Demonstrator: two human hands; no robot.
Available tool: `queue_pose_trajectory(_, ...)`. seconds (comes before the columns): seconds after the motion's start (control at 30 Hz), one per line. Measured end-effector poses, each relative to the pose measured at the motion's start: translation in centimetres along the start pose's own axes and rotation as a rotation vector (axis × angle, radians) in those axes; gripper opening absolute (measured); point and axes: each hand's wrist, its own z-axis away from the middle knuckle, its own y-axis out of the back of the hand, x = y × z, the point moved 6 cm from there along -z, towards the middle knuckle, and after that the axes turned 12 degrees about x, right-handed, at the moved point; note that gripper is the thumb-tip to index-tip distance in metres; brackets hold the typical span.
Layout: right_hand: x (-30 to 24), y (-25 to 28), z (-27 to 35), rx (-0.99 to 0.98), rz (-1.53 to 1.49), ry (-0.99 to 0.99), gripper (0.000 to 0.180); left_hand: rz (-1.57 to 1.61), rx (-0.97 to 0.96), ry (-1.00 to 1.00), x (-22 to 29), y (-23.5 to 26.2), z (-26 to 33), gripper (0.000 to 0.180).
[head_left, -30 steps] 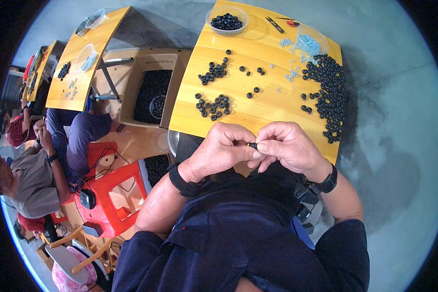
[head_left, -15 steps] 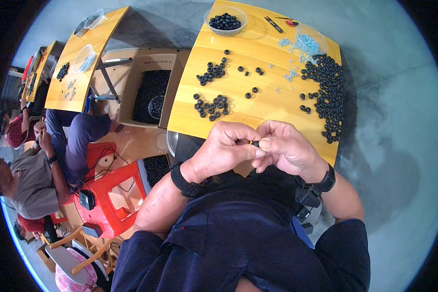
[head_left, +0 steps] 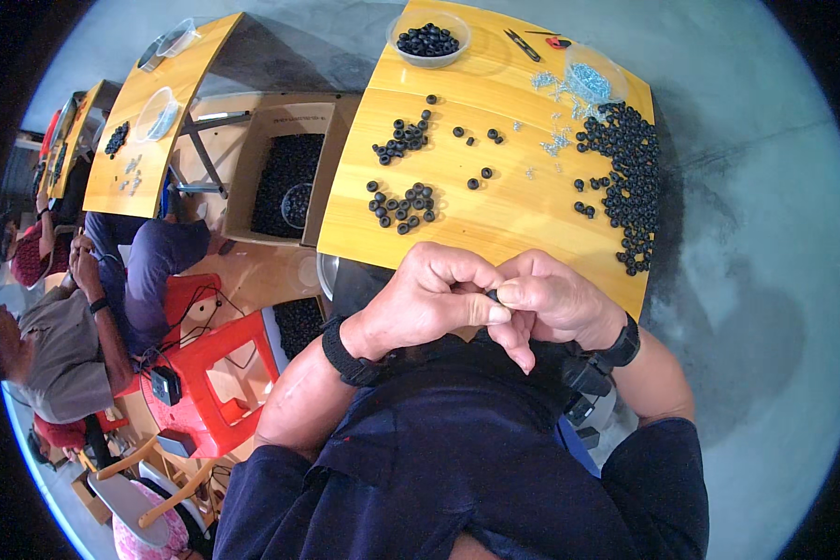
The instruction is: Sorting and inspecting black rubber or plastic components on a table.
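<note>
At the near edge of the yellow table, my left hand and my right hand meet, thumbs side by side. Both pinch a small round black part, mostly hidden by the fingertips. Lower fingers of my right hand stretch downward below it. On the table beyond lie loose black ring-shaped parts in two clusters, one nearer and one farther, with a few strays between. A large heap of similar black parts covers the right side.
A clear tub of black parts stands at the far left; a tub of small bluish-silver pieces leans at the far right, some spilled. Thread snips lie between. Left are a carton, a red stool and a seated person.
My hands have dipped slightly toward me, and the fingers of my right hand now reach lower. The yellow-orange bit that showed at the black part is no longer visible.
</note>
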Motion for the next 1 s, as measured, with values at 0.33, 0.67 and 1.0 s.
queue_pose_trajectory(0.33,1.7,0.7,-1.5,0.186,-0.164,0.138,0.026,0.162,0.007,0.147,-2.2,0.8,-0.8,0.02)
queue_pose_trajectory(0.67,-1.3,16.1,0.5,1.135,1.643,0.642,0.022,-0.135,0.326,0.318,-10.6,3.5,-1.3,0.042)
queue_pose_trajectory(1.0,-3.7,17.1,-0.1,1.288,1.499,0.89,0.012,-0.818,0.607,-0.175,-8.8,6.0,-9.1,0.031)
